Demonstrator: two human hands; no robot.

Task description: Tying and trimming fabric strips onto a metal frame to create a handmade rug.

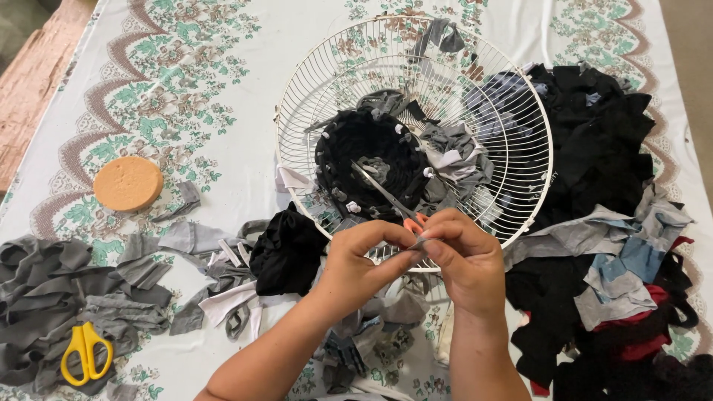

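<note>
Both forearms came up from the near edge of the tabletop and met over the lower rim of the white wire fan guard [475, 52]. Fingertips of the left hand [362, 260] and the right hand [462, 256] were pinched together on a short grey fabric strip [419, 241] (only a sliver of it showed between them), and orange-handled scissors [386, 194] seemed tucked against the right hand, though I cannot tell which fingers gripped them. Their long axis ran diagonally, blades pointing up and left toward the guard's hub, handles down at the hands.

Outward from there, the guard lay flat near the middle of the cloth-covered tabletop [223, 44]. At its hub a dense ring of black and grey knotted strips [371, 160] was already built up, with 1 loose grey piece tied at the far rim; judging by that, the centre was done while most of the outer wires remained bare.

Near the right edge sat a heap of black fabric [594, 141], with grey, blue and red scraps toward the near right corner. Grey strips [67, 289] were piled by the near left corner, yellow scissors [86, 353] lying on them, and a round orange sponge [128, 183] rested near the left edge.
</note>
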